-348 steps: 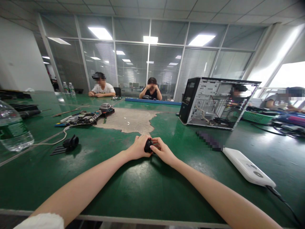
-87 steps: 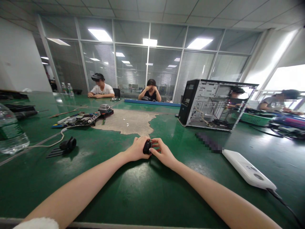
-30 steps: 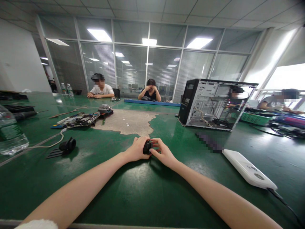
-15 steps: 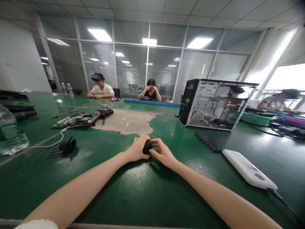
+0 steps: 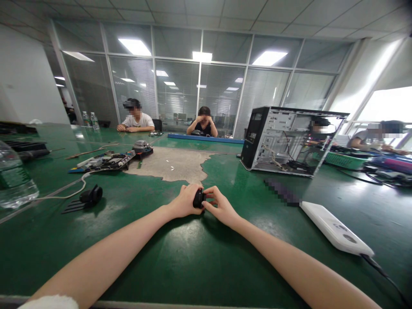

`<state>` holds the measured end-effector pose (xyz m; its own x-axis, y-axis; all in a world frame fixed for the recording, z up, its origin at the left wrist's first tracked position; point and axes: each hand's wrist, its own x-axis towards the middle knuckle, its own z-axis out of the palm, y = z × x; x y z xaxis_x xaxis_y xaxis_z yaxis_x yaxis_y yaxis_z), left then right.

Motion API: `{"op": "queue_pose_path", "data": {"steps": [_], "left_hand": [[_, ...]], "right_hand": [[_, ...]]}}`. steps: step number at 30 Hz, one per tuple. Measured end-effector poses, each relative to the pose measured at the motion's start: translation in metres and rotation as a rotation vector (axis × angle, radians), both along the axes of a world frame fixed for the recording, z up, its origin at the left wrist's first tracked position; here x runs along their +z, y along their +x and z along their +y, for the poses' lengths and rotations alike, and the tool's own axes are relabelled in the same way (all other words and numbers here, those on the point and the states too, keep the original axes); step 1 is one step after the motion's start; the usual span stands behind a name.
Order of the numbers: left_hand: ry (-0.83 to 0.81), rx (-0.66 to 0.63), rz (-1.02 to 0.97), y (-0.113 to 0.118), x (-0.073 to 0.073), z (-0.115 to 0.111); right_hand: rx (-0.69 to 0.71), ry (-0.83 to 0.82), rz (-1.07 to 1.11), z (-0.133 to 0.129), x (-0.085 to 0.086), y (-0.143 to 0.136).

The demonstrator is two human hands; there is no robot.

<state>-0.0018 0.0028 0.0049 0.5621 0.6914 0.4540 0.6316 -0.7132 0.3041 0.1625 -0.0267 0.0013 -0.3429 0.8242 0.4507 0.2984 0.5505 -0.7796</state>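
Left hand (image 5: 187,201): black part (image 5: 198,199) gripped around; best held steady.
Right hand (image 5: 222,207): right edge pinched between thumb and fingertips; gentle, even pressure advised.

Green counter (image 5: 180,266), patch worn bare. Behind, glazed partition (image 5: 177,86) with blinds; lit ceiling panels (image 5: 134,47); bright window (image 5: 386,105) at right.

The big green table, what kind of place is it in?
Probably an electronics workshop or repair room: the long green table holds an opened computer case with loose wires inside and a bare circuit board.
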Motion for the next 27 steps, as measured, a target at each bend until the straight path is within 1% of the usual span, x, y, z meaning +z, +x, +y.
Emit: {"op": "queue_pose_path", "data": {"steps": [4,10,17,23,27], "left_hand": [[-0.001,-0.01,-0.006,-0.0004,0.0007,-0.0002],[0.021,-0.018,-0.003,-0.0015,-0.0001,0.0005],[0.031,-0.022,-0.014,-0.0014,-0.0003,0.0],[0.037,-0.027,-0.012,-0.0009,-0.0009,0.0011],[0.052,-0.016,-0.014,-0.0011,-0.0028,0.0024]], "right_hand": [[-0.019,-0.007,-0.012,0.0007,-0.0003,0.0006],[0.026,0.007,0.012,-0.0001,-0.0008,0.0003],[0.017,-0.014,0.018,-0.0002,-0.0003,-0.0004],[-0.044,-0.037,0.021,0.0028,-0.002,-0.0004],[-0.099,-0.112,0.111,0.008,-0.004,0.002]]}}
